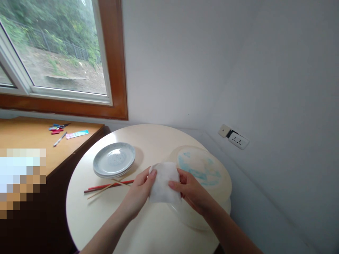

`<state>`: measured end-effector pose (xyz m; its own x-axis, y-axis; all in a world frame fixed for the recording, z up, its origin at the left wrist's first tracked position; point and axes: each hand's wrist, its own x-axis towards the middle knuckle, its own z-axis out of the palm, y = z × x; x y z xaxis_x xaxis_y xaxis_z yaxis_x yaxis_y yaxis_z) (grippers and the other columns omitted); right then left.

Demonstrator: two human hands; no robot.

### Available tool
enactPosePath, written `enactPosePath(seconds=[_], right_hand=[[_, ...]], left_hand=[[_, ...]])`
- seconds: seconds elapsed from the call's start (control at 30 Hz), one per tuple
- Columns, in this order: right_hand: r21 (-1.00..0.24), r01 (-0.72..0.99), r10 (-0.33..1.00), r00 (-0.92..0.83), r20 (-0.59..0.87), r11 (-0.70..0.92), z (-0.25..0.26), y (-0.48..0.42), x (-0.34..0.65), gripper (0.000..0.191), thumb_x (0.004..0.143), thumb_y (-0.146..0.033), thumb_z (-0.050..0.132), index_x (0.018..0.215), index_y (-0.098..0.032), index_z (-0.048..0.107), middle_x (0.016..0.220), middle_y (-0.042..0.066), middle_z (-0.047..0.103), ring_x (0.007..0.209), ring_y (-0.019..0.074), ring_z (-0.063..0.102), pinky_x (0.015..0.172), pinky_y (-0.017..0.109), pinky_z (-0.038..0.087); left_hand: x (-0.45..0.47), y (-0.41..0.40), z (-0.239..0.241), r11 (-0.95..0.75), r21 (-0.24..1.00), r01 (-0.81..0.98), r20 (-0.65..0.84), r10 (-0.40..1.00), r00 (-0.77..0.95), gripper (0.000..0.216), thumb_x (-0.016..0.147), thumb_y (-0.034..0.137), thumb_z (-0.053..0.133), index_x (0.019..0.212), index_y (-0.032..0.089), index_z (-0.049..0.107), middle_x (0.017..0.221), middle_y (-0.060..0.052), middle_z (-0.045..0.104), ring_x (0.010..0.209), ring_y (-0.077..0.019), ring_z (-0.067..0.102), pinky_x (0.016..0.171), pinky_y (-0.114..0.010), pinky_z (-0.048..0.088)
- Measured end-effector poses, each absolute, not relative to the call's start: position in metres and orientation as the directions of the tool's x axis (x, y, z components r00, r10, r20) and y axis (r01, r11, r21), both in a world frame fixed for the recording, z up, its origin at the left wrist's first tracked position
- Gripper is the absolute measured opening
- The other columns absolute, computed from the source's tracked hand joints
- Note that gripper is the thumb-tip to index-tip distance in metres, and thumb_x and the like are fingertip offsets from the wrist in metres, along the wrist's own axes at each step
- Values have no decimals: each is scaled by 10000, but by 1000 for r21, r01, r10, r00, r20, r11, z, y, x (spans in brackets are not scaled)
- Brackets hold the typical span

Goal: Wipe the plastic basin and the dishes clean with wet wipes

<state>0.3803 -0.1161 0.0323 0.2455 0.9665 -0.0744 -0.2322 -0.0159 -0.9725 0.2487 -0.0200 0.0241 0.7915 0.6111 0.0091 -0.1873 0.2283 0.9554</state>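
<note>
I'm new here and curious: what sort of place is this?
Perhaps a dining corner in a home, judging by the round table with stacked plates and chopsticks on it.

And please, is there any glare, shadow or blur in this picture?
Head view: glare shines on the top plate, with a soft shadow to its right on the round table; head view: the white sheet shows little sharp detail; head view: coarse pixels hide a patch at the left edge.

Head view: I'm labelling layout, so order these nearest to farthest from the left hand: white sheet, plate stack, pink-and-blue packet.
1. White sheet: in the left hand.
2. Plate stack: ahead-left, on the round table.
3. Pink-and-blue packet: farther left, on the wooden desk.
</note>
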Motion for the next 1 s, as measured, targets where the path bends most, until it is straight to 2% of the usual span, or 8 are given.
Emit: enactPosePath(seconds=[0.17,0.33,0.43,0.5,0.6,0.7,0.8,1.0], right_hand=[[-948,-312,960,278,-34,57,28,-122,385,265,647,-343,722,841,-191,626,705,-3,570,614,124,505,584,263,398],[-958,-261,960,275,47,122,31,-131,388,139,630,-266,712,557,-185,625,728,-6,495,589,90,418,503,222,295],[-956,-263,944,326,41,133,32,-133,387,130,610,-238,683,518,-186,608,759,8,495,610,102,413,508,226,298],[-935,-326,929,371,9,139,33,-134,387,110,590,-267,681,553,-194,608,742,10,503,601,108,410,506,225,306],[-873,-474,942,331,-58,113,31,-135,388,298,624,-489,653,772,-232,629,699,4,501,563,116,413,494,230,322],[-871,-483,964,262,-46,90,28,-139,388,586,544,-657,657,955,-243,601,745,6,519,589,123,446,505,233,341],[-930,-367,978,204,-49,30,23,-142,389,534,497,-500,774,911,-202,619,753,7,546,619,119,471,547,232,341],[-954,-301,980,186,-73,-14,17,-146,387,280,559,-329,757,682,-166,566,602,-39,477,536,82,393,515,216,265]], left_hand=[[237,-16,25,240,960,-144,27,431,902,325,760,336,617,1050,189,618,721,-24,598,615,-138,529,582,-252,448],[226,-9,30,177,966,-191,105,404,909,128,696,205,604,748,158,711,730,-43,595,669,-136,504,598,-213,400],[227,-10,33,237,950,-201,102,371,923,170,685,262,577,700,138,693,679,-54,566,635,-149,486,570,-234,387],[228,-14,35,139,976,-167,99,402,910,133,690,275,610,689,151,659,632,-27,526,570,-120,437,515,-216,347],[229,-20,39,-30,996,-87,92,442,893,105,693,248,659,698,182,578,569,37,436,501,-78,348,454,-185,262],[230,-23,43,-58,994,-97,113,423,899,131,727,246,638,751,201,518,555,62,409,492,-73,350,447,-177,250],[232,-23,43,-53,992,-113,125,387,914,139,750,232,614,828,208,502,573,62,448,503,-74,378,457,-177,266],[242,-28,39,69,993,-98,68,350,934,295,745,187,625,989,235,465,587,67,518,534,-82,476,494,-168,331]])
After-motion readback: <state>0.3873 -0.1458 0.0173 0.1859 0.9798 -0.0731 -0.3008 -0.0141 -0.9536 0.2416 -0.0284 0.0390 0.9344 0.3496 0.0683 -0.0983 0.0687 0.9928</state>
